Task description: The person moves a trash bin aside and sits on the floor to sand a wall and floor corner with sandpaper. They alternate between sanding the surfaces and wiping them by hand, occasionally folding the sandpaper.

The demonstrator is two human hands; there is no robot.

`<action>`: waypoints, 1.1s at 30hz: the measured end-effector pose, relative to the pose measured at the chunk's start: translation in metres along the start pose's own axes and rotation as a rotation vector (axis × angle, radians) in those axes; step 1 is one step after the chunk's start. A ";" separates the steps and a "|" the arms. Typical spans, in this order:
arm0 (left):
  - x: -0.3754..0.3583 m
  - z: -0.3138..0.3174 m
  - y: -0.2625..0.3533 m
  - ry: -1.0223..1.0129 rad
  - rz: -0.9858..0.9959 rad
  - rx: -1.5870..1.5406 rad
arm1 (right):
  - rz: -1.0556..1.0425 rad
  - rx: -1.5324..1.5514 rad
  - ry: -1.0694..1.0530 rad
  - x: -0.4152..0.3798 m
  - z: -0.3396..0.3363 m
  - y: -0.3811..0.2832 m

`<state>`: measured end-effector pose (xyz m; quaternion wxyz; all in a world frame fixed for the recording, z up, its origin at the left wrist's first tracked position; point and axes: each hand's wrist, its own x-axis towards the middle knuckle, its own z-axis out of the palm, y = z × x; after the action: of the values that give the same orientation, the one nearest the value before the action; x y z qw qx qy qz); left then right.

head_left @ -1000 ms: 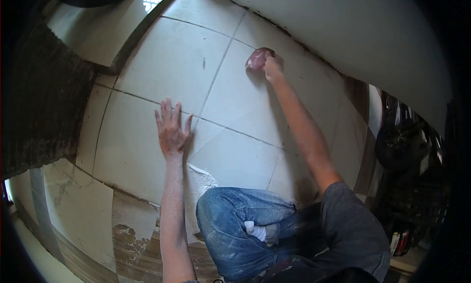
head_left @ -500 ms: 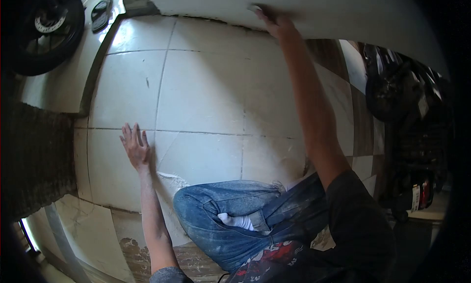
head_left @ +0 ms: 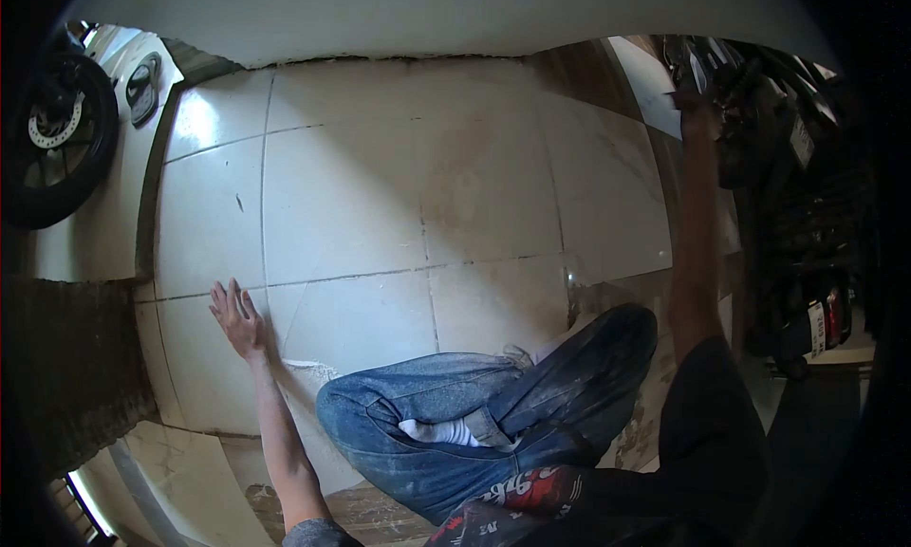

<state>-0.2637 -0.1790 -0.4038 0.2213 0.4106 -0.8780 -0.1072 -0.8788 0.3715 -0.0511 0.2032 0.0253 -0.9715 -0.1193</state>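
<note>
My left hand (head_left: pixel 239 321) lies on the pale floor tiles (head_left: pixel 342 196) with its fingers stretched out and nothing in it. At the far right, my right hand (head_left: pixel 700 120) is raised at the end of a long reach, dark and hard to see against the motorcycles behind. Its fingers look closed round a small, thin, dark thing (head_left: pixel 681 99), whose kind I cannot make out. White powder or paste (head_left: pixel 311 367) is smeared on the tile near my left forearm and my knee.
My crossed legs in dusty jeans (head_left: pixel 418 395) take up the near floor. A pale wall (head_left: pixel 455 16) borders the far side. To the left are a motorcycle wheel (head_left: pixel 57 139), a sandal (head_left: pixel 142 92) and a dark rough block (head_left: pixel 76 367). Parked motorcycles (head_left: pixel 797 167) line the right.
My right hand has swung right, away from the pale wall towards the motorcycles. My left hand stays flat on the tiles. The view has shifted, showing more of the wall.
</note>
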 end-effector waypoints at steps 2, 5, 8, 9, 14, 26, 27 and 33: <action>0.000 -0.003 0.002 -0.022 -0.016 0.007 | -0.229 0.530 -0.053 -0.003 0.116 -0.051; 0.000 -0.005 0.003 -0.025 -0.010 0.000 | -0.636 1.985 -0.603 -0.041 0.265 -0.187; -0.001 -0.003 0.000 -0.027 -0.004 0.001 | 0.156 2.249 -0.745 -0.108 0.159 -0.334; 0.000 -0.003 -0.001 -0.032 0.005 0.002 | 0.478 2.238 -0.661 -0.119 0.131 -0.374; -0.001 -0.005 -0.003 -0.054 -0.001 -0.028 | 0.213 1.881 -0.442 -0.035 0.107 -0.350; -0.003 -0.002 -0.007 -0.062 0.019 0.013 | -0.141 -0.168 0.677 0.121 -0.173 0.151; -0.001 -0.001 -0.005 -0.055 0.010 0.008 | -0.067 -0.219 0.713 0.116 -0.179 0.166; 0.000 -0.012 0.007 -0.096 0.003 0.061 | -0.208 0.269 0.329 0.058 0.079 0.042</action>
<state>-0.2631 -0.1748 -0.3904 0.1666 0.4102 -0.8911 -0.0997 -0.9632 0.4242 -0.0883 0.3402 0.1711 -0.9247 -0.0033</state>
